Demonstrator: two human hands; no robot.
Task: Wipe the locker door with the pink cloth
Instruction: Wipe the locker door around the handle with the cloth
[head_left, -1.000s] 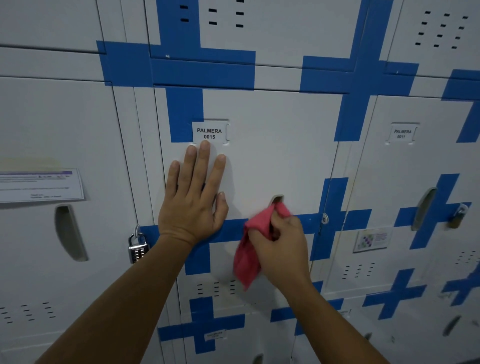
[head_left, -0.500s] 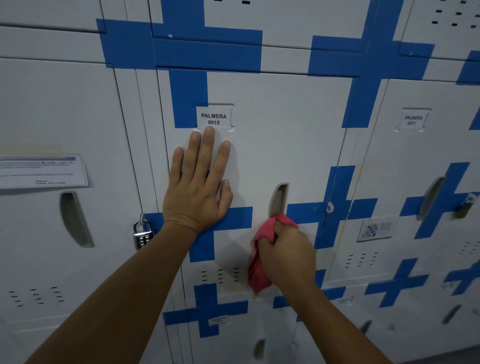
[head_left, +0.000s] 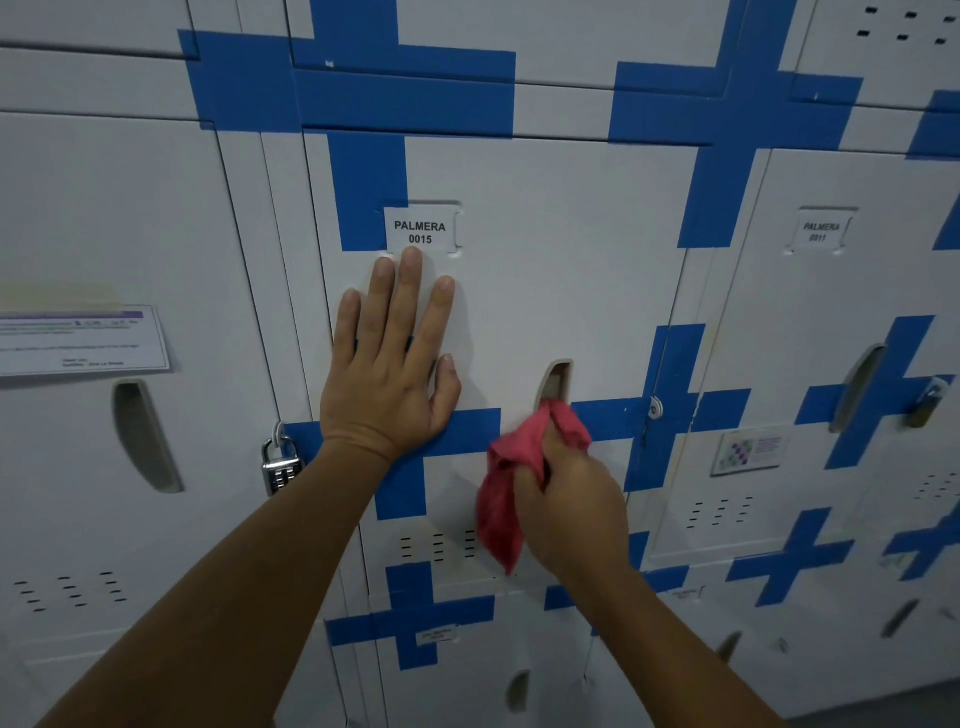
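The locker door (head_left: 561, 270) is white with blue tape crosses and a label reading PALMERA 0015 (head_left: 420, 232). My left hand (head_left: 389, 374) lies flat on the door just under that label, fingers spread and pointing up. My right hand (head_left: 571, 504) grips the bunched pink cloth (head_left: 506, 488) and presses it against the door just below the recessed handle slot (head_left: 555, 382). The cloth's top touches the lower end of the slot, and a loose tail hangs down over the vent slits.
A combination padlock (head_left: 279, 467) hangs at the door's left edge. The left neighbour locker carries a paper notice (head_left: 83, 340). The right locker, labelled PALMERA 0011 (head_left: 821, 232), has a brass padlock (head_left: 927, 405) and a sticker (head_left: 750, 449). More lockers sit above and below.
My right hand dropped with the cloth below the handle slot, then rose again until the cloth meets the slot's lower end. My left hand stayed flat under the label.
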